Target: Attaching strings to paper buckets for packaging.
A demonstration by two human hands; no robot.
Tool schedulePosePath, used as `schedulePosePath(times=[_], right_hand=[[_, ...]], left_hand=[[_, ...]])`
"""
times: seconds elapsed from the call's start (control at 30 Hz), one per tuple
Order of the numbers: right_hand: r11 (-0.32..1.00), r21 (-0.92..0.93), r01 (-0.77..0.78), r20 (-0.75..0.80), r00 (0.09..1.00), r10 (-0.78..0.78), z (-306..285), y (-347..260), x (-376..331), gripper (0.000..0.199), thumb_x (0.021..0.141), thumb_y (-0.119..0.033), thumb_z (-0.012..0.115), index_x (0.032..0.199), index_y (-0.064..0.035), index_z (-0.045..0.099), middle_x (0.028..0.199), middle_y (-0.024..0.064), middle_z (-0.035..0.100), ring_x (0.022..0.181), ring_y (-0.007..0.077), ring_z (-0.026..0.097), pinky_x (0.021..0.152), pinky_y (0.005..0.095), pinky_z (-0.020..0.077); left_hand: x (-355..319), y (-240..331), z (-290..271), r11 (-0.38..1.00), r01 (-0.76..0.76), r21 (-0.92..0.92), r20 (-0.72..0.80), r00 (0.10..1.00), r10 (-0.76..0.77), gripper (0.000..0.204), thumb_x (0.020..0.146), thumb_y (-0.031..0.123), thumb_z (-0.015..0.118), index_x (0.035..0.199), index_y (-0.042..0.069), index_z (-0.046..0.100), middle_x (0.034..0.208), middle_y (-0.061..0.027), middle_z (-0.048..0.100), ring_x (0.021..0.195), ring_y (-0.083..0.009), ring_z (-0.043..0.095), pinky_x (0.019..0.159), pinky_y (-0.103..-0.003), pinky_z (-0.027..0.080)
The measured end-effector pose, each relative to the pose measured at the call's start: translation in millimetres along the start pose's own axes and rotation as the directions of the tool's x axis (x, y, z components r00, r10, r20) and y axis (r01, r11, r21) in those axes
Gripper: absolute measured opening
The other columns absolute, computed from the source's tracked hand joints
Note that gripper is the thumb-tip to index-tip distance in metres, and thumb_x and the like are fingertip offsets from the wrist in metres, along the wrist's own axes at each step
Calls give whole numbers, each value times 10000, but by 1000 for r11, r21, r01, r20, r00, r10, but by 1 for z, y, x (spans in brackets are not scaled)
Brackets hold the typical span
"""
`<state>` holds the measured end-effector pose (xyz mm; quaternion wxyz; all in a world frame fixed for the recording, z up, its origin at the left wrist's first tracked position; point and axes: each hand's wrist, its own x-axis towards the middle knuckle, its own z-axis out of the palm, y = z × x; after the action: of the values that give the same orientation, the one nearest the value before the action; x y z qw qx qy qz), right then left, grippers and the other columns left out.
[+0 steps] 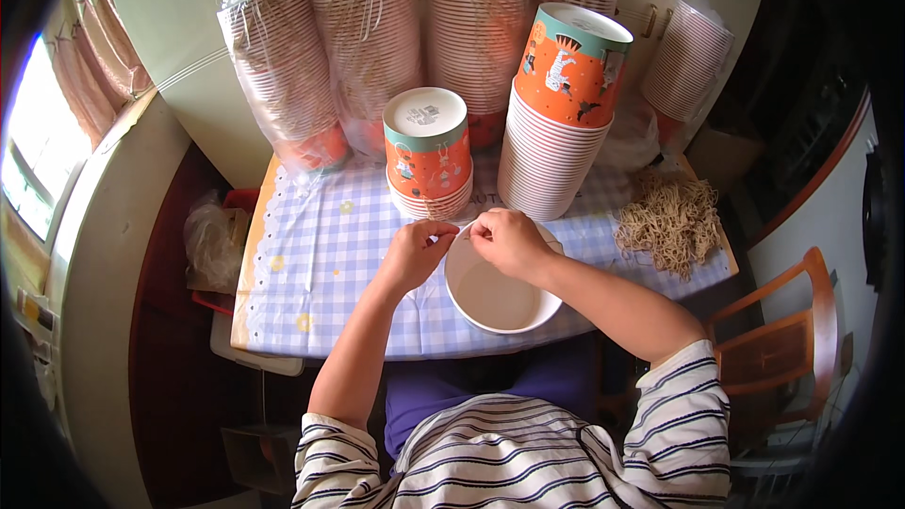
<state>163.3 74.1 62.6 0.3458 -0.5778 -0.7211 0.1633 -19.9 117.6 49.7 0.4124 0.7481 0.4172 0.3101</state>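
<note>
— Where's the cup?

— The cup (497, 295) lies at the table's (320, 273) near edge, mouth toward the camera. Both hands meet at its far rim: left hand (415, 253) and right hand (509, 239), fingertips pinched narrow on something thin, perhaps a string; too small to tell.

— And around them?

— Just beyond the grip, a short stack (429, 155) and a taller stack (556, 123). Behind, bagged stacks (283, 66). Right of the grip, a pile of cords (674, 217).

One head-worn fisheye view looks steeply down, close over the checked table (320, 254) toward the wall.
</note>
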Motion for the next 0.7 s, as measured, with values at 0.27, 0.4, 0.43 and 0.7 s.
schedulePosePath(times=[0.27,0.4,0.43,0.7], right_hand=[[1000,-24,-13,-25,1000,13,0,-2,2,113,755,-118,632,761,-8,654,748,151,632,662,281,621,611,373,493],[997,-18,-68,-14,998,68,1,-3,2,125,758,-139,624,741,-19,655,727,155,647,674,305,636,620,398,501],[997,-4,-74,-19,997,73,2,-4,2,137,758,-154,615,722,-28,652,712,161,649,684,332,643,628,424,506],[994,20,-104,4,995,104,5,-5,2,157,767,-182,626,734,-34,664,734,161,659,696,327,648,643,415,511]], left_hand=[[3,-2,-3,998,-39,-39,71,997,42,211,838,106,592,1006,12,681,824,-107,687,679,-138,617,636,-291,501],[7,4,-4,999,19,-32,125,992,-15,213,845,104,592,1016,8,677,804,-96,683,680,-133,608,637,-289,499],[9,2,-4,999,15,-36,154,988,-10,215,849,106,591,1023,12,675,793,-90,680,680,-131,605,636,-290,497],[17,5,-9,993,-71,91,257,965,46,202,869,111,592,1024,1,662,833,-87,684,758,-111,606,715,-282,498]])
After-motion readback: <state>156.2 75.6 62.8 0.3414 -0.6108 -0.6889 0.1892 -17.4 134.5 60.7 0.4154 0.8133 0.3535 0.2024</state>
